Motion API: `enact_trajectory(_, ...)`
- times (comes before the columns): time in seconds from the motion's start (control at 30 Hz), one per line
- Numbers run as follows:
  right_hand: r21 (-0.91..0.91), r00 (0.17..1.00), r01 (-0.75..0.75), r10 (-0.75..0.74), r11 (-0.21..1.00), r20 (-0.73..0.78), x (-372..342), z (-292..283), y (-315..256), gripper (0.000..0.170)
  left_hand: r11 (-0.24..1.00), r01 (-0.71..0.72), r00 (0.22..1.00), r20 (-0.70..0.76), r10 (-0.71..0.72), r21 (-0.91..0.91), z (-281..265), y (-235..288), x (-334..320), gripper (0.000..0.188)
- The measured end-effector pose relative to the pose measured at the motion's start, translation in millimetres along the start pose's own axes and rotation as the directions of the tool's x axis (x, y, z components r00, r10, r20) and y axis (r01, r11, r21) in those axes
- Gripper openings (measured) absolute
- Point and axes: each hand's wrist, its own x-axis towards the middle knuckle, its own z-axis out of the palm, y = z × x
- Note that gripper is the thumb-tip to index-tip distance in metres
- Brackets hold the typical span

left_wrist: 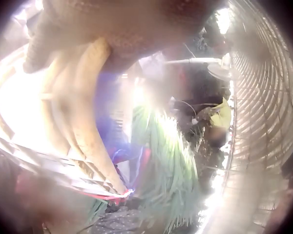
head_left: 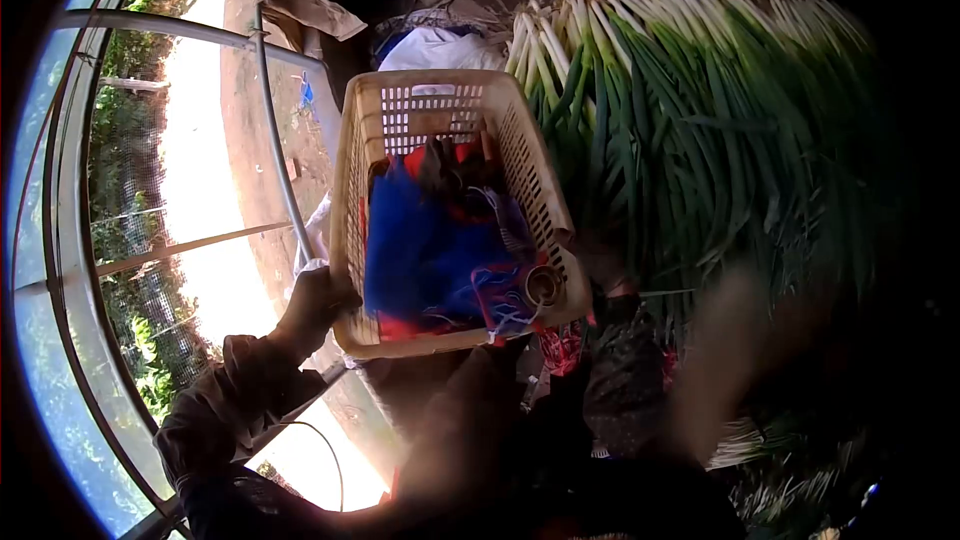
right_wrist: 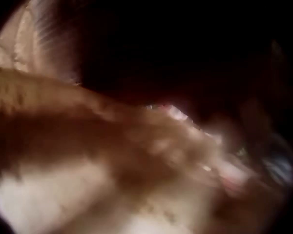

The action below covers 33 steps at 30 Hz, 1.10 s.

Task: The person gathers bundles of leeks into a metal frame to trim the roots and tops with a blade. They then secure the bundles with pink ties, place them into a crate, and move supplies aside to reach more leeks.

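A beige plastic basket (head_left: 548, 180) with slotted walls is held up in front of the body in the head view. My left hand (head_left: 320, 302) grips its left rim near the front corner; the left wrist view shows that hand (left_wrist: 132, 29) over the curved rim (left_wrist: 83, 112). Dim in shadow, my right hand (head_left: 606, 268) holds the right side near the front corner. Inside lie a bunched blue cloth (head_left: 430, 240), red pieces and a tan ring like a tape roll (head_left: 544, 285). Heavy blur and darkness cover the right wrist view.
A wide heap of green onions (head_left: 690, 120) lies to the right, white ends toward the back. Metal framing with clear sheeting (head_left: 55, 240) runs along the left. Behind the basket is a white sack (head_left: 435, 48).
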Motion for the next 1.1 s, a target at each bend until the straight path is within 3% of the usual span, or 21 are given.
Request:
enact_trajectory(0.07, 0.227, 0.991, -0.109, 0.088, 0.968, 0.1, -42, -3, 7, 0.065, 0.999, -0.044, 0.999, -0.03, 0.044, -0.003, 11, -16, -16, 0.007)
enact_trajectory(0.13, 0.253, 0.971, -0.187, 0.14, 0.949, 0.194, -70, -16, -3, 0.064, 0.986, -0.163, 0.985, -0.044, 0.164, 0.041, 14, -35, -26, 0.01)
enact_trajectory(0.2, 0.188, 0.96, -0.217, 0.176, 0.958, 0.216, -107, -30, -9, 0.063, 0.918, -0.223, 0.975, 0.057, 0.216, 0.327, 16, -36, -16, 0.011)
enact_trajectory(0.27, 0.079, 0.976, -0.171, 0.158, 0.982, 0.15, -125, -27, -11, 0.061, 0.867, -0.19, 0.98, 0.146, 0.137, 0.46, 17, -45, -11, 0.015)
enact_trajectory(0.33, 0.032, 0.987, -0.146, 0.144, 0.989, 0.076, -129, -11, -11, 0.06, 0.767, 0.009, 0.999, 0.032, -0.039, 0.642, -23, -91, -16, 0.02)
enact_trajectory(0.37, 0.045, 0.988, -0.145, 0.142, 0.988, 0.06, -134, -2, -12, 0.06, 0.908, -0.128, 0.988, 0.126, 0.084, 0.398, -11, -74, -49, 0.02)
enact_trajectory(0.4, 0.075, 0.989, -0.149, 0.147, 0.986, 0.03, -134, 0, -11, 0.059, 0.962, -0.032, 0.999, 0.042, 0.021, 0.272, 25, -37, -70, 0.021)
enact_trajectory(0.43, 0.098, 0.989, -0.147, 0.147, 0.984, 0.008, -139, 1, -10, 0.058, 0.947, -0.158, 0.986, 0.101, 0.134, 0.278, 16, -53, -67, 0.022)
enact_trajectory(0.47, 0.115, 0.988, -0.147, 0.15, 0.982, -0.023, -150, 0, -8, 0.058, 0.878, -0.26, 0.959, 0.213, 0.186, 0.401, 8, -65, -69, 0.029)
enact_trajectory(0.6, 0.186, 0.982, -0.116, 0.14, 0.976, -0.123, -188, 1, 2, 0.055, 0.871, -0.152, 0.985, 0.142, 0.096, 0.468, 39, -73, -63, 0.027)
enact_trajectory(0.83, 0.329, 0.922, -0.039, 0.16, 0.944, -0.351, -279, -25, 17, 0.051, 0.807, -0.175, 0.983, 0.152, 0.107, 0.564, 94, -48, -46, 0.023)
enact_trajectory(1.1, 0.335, 0.908, -0.005, 0.144, 0.942, -0.393, -314, -31, 17, 0.047, 0.816, -0.186, 0.98, 0.161, 0.116, 0.547, 118, -48, -50, 0.019)
